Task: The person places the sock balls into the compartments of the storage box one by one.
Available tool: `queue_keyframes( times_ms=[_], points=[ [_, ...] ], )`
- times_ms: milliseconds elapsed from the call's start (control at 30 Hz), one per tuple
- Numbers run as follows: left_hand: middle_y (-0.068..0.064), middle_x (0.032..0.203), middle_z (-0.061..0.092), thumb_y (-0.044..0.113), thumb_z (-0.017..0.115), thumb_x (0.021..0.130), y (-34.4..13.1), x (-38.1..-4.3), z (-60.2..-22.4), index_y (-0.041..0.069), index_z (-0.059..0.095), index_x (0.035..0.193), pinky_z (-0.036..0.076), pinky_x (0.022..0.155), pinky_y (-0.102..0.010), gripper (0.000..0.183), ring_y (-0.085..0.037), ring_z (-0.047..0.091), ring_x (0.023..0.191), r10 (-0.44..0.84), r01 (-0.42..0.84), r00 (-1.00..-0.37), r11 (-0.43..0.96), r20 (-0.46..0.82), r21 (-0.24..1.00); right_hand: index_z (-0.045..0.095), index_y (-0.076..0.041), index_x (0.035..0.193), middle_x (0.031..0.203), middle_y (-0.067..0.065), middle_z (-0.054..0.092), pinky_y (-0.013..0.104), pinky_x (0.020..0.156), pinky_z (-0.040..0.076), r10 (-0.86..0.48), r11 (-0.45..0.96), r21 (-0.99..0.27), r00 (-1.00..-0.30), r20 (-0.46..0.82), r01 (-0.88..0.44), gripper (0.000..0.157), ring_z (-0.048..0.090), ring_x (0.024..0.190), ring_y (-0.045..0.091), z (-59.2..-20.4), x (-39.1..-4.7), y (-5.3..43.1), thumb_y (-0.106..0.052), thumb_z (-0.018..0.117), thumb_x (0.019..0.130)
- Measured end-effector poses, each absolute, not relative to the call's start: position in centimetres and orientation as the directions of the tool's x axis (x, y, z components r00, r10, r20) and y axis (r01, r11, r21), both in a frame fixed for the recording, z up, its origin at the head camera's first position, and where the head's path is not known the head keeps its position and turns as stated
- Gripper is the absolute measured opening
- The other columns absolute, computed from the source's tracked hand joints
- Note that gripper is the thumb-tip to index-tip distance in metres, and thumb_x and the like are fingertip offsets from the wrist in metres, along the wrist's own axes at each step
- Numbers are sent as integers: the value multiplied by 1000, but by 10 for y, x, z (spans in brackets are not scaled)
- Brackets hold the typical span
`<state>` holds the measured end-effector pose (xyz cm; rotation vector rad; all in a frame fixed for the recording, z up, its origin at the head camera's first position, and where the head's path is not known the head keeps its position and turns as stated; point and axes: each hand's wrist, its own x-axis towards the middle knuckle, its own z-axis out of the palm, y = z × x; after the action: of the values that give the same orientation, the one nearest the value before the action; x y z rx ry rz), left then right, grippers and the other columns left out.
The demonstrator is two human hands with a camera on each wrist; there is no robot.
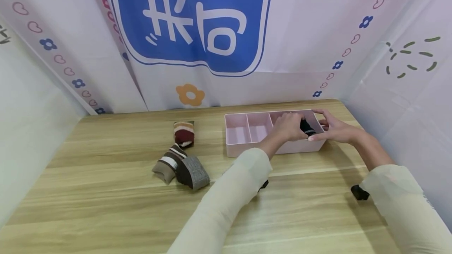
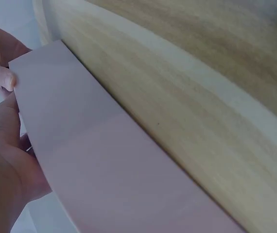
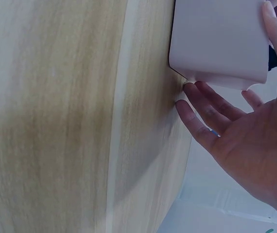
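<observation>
A pink divided box [image 1: 231, 150] stands toward the back right of the table, its compartments open at the top. My left hand [image 1: 287, 125] reaches over the front rim into its right part, fingertips hidden inside. The fingers hold a black folded sock [image 1: 308, 127] with pale stripes, tilted in the right end compartment. At the box's right end, my right hand [image 1: 337, 128] grips the walls, thumb on the front rim and index finger at the back corner. In the right wrist view the other fingers [image 3: 206, 109] spread past the box's end wall, low over the tabletop.
Left of the box lie a red-brown striped folded sock [image 1: 184, 133], a brown-and-white striped one [image 1: 170, 164] and a grey-and-dark one [image 1: 193, 173], the last two against each other. A printed cloth [image 1: 300, 50] hangs behind the wooden table [image 1: 106, 214].
</observation>
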<state>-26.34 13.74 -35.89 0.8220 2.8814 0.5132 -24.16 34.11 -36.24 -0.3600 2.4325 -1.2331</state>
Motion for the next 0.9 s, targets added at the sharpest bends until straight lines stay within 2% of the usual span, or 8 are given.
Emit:
queue_keyframes(
  times_ms=[200,333,500,733,900],
  points=[
    [10,112,66,48,81,88,138,-264,-357,23,65,126,47,79,-24,49,-8,57,96,524,489,-852,807,-17,331,-1,-10,163,155,41,33,62,107,41,-402,574,-817,-888,-223,-54,101,40,139,57,-362,-242,342,-16,73,94],
    [10,115,66,47,81,88,136,-264,-355,22,65,127,48,82,-25,49,-8,58,99,534,498,-845,801,-21,332,-1,-10,163,156,42,29,64,108,39,-404,572,-818,-886,-226,-52,102,35,142,58,-363,-242,342,-16,74,94],
    [9,123,66,43,80,90,131,-266,-350,21,64,133,49,88,-26,51,-6,59,105,563,519,-826,768,-11,375,-1,-10,163,156,42,27,63,109,38,-400,577,-815,-887,-229,-50,102,34,142,58,-363,-242,341,-16,74,94],
    [-6,135,67,26,79,93,106,-276,-333,6,63,139,50,97,-23,52,-16,63,116,625,559,-779,655,52,509,0,-10,163,158,44,20,68,112,32,-388,591,-804,-894,-224,-56,103,25,145,62,-365,-244,341,-18,75,93],
    [-12,147,58,22,75,97,68,-279,-313,1,55,145,41,113,-30,56,-25,53,137,644,550,-762,585,71,596,1,-9,163,157,46,19,70,113,29,-375,611,-789,-902,-215,-65,104,23,144,64,-364,-242,340,-18,77,92]
  ],
)
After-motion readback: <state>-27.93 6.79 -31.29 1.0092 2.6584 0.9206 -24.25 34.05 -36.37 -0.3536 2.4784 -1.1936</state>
